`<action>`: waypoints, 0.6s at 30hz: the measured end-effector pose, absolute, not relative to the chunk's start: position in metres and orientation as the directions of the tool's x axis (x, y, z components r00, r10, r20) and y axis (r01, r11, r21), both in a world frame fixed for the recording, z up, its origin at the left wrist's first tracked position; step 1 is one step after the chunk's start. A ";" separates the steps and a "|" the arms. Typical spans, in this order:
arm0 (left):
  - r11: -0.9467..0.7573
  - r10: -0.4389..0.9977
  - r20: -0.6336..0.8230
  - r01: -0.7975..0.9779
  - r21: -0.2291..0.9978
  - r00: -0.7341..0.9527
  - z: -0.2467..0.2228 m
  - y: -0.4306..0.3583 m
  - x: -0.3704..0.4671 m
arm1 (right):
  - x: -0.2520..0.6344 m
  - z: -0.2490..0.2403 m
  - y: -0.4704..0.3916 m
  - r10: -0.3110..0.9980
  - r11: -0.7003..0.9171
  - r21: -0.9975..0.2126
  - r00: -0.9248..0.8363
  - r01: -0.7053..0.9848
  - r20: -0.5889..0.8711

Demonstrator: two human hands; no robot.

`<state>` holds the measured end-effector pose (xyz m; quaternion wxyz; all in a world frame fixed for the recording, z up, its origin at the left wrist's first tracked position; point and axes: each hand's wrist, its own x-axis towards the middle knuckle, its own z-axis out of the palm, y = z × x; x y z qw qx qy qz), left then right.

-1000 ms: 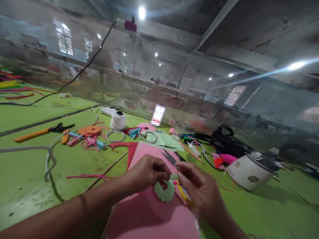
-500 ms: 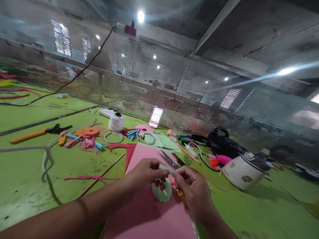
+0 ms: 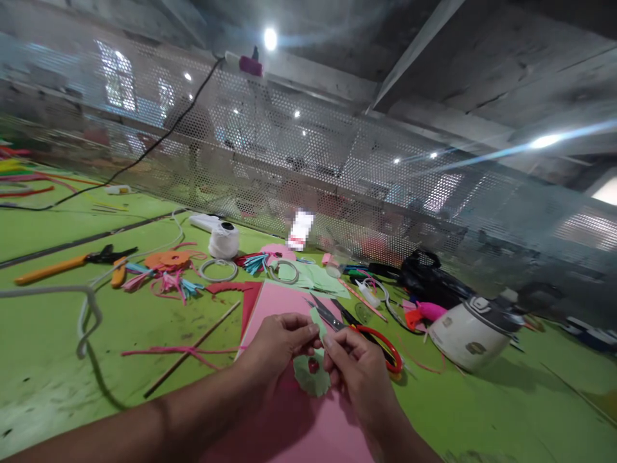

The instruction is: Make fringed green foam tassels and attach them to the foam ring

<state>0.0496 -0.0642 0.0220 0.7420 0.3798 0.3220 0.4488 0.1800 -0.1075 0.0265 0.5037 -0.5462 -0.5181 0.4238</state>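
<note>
My left hand point(image 3: 284, 341) pinches a small strip of light green paper point(image 3: 317, 321) between thumb and fingers. My right hand point(image 3: 359, 370) closes on the strip's other edge, so the fingertips of both hands nearly meet. Just below them is a light green paper disc point(image 3: 303, 378) with a scalloped edge and a hole in its middle; whether it joins the strip is hidden by my fingers. Under both hands lies a pink paper sheet point(image 3: 284, 299). Scissors with red-orange handles point(image 3: 393, 354) rest beyond my right hand, their blades pointing up and left.
On the green table, left, are pliers with orange handles point(image 3: 53, 270), a thin stick point(image 3: 212, 331) and paper tassels point(image 3: 166, 280). Green sheets point(image 3: 313, 278) and a white thread spool point(image 3: 224, 240) lie farther back. A white kettle-like pot point(image 3: 463, 334) stands right, before a perforated screen point(image 3: 270, 154).
My right hand has shifted left and slightly down, uncovering the scissors' handles. The green strip has turned more upright between my fingertips, and the scalloped disc is partly covered by my right fingers.
</note>
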 end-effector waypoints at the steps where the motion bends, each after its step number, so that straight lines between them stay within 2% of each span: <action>1: 0.299 0.915 -0.133 -0.416 0.859 0.382 0.022 -0.065 0.050 | 0.180 0.027 -0.108 0.993 0.032 -0.990 0.106 0.136 0.046; 6: 0.244 0.930 -0.105 -0.376 0.894 0.353 0.022 -0.061 0.049 | 0.185 0.030 -0.106 0.999 0.005 -0.977 0.050 0.212 0.016; 9: 0.230 0.932 -0.101 -0.355 0.906 0.348 0.024 -0.054 0.044 | 0.206 0.040 -0.095 0.991 0.130 -0.888 -0.030 0.442 0.130; 10: 0.226 0.933 -0.098 -0.352 0.909 0.345 0.025 -0.051 0.041 | 0.216 0.044 -0.091 0.978 0.187 -0.807 -0.029 0.560 0.207; 12: 0.213 0.937 -0.086 -0.356 0.910 0.339 0.028 -0.048 0.036 | 0.236 0.049 -0.082 0.969 0.202 -0.532 -0.087 0.822 0.233; 14: 0.214 0.933 -0.074 -0.375 0.902 0.354 0.031 -0.047 0.032 | 0.253 0.049 -0.077 0.984 0.140 -0.255 -0.106 0.957 0.142; 16: 0.215 0.926 -0.050 -0.415 0.884 0.373 0.034 -0.048 0.030 | 0.264 0.046 -0.076 0.994 0.107 -0.123 -0.103 0.987 0.040; 18: 0.206 0.921 -0.015 -0.453 0.867 0.390 0.037 -0.049 0.029 | 0.267 0.042 -0.078 0.995 0.101 -0.108 -0.099 0.989 0.018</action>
